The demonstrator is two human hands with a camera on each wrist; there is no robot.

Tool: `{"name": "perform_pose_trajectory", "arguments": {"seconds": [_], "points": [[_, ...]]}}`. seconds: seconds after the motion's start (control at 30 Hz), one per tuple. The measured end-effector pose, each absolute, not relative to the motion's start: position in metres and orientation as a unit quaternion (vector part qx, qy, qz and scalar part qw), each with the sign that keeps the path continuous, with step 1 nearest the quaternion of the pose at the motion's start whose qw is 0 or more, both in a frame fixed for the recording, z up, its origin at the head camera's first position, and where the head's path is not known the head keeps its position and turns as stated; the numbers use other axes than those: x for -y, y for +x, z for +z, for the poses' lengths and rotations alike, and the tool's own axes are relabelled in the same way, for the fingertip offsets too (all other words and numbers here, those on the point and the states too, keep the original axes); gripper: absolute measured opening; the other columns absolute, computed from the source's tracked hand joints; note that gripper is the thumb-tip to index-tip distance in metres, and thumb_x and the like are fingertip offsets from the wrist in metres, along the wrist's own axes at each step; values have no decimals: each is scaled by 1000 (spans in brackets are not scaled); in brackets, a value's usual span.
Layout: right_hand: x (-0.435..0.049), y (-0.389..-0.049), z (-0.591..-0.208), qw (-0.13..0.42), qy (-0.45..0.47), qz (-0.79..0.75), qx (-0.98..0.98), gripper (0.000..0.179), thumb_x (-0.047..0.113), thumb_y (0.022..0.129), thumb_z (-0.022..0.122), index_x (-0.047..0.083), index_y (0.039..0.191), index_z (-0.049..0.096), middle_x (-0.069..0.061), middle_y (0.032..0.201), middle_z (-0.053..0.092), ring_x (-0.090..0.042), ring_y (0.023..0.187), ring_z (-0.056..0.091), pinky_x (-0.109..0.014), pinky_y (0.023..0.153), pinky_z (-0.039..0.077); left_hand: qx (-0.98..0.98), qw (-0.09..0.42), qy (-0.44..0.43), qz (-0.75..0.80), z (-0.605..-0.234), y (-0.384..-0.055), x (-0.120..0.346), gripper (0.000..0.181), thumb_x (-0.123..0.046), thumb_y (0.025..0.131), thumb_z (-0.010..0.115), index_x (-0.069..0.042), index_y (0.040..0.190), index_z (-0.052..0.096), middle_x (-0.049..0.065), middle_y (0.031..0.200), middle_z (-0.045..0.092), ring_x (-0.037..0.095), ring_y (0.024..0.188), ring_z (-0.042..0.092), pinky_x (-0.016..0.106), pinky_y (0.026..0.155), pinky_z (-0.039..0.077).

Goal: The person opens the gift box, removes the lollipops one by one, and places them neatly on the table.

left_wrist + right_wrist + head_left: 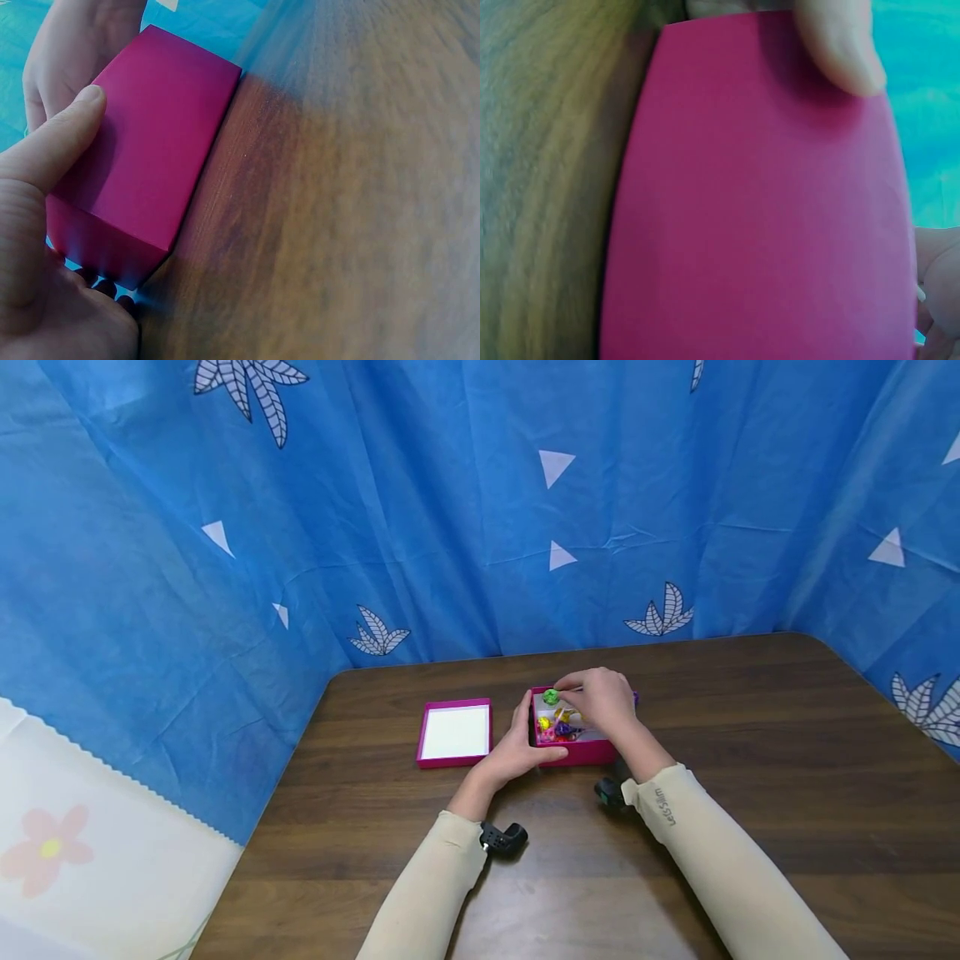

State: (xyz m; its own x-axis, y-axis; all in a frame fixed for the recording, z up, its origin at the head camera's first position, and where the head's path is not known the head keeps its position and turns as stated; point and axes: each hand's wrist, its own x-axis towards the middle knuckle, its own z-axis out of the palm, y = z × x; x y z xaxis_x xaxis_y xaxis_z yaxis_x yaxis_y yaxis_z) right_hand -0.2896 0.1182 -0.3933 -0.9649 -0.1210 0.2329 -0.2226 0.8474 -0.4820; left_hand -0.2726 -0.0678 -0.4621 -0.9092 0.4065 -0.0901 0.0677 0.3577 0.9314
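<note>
A magenta box (576,753) without its cover stands on the table, with several colourful round lollipops (564,728) inside. My left hand (514,752) holds the box at its near left corner, the thumb on the front wall and the fingers along the left side. In the left wrist view the thumb (75,131) lies flat on the magenta wall. My right hand (603,700) is over the box and pinches a green lollipop (551,697) near the far left corner. The right fingertips are partly hidden in the head view.
A shallow magenta lid (454,755) with a white inside lies left of the box. The brown wooden table (360,810) reaches back to a blue curtain (450,527). Black wrist cameras (504,840) sit under both wrists.
</note>
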Motion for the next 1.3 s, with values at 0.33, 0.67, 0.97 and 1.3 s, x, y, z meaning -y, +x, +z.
{"name": "perform_pose_trajectory", "arguments": {"seconds": [0.33,0.67,0.97,1.3], "points": [[-143,-283,-390,110,52,330,936,27,28,93,71,17,118,75,-12,119,73,-34,112,63,-51,92,53,-812,153,133,548,-463,-271,69,117,-45,79,81,-39,159,-5,3,167,13,30,148,27,57,119,32],[-166,-278,-394,150,21,340,928,27,26,95,69,16,120,73,-14,119,73,-34,106,63,-48,85,55,-818,150,130,539,-464,-273,69,118,-46,78,81,-40,159,-5,2,168,9,30,151,22,58,121,29],[-193,-273,-398,159,-15,341,926,28,28,97,66,13,120,72,-18,119,72,-37,106,62,-51,86,54,-822,148,130,534,-464,-272,66,118,-44,79,81,-37,160,-5,3,168,9,30,151,22,58,121,29],[-222,-272,-412,205,-51,335,918,25,27,98,65,10,115,73,-20,114,73,-41,105,63,-54,83,49,-822,146,136,534,-461,-272,65,118,-43,79,81,-38,159,-5,3,167,11,30,149,26,56,118,34]]}}
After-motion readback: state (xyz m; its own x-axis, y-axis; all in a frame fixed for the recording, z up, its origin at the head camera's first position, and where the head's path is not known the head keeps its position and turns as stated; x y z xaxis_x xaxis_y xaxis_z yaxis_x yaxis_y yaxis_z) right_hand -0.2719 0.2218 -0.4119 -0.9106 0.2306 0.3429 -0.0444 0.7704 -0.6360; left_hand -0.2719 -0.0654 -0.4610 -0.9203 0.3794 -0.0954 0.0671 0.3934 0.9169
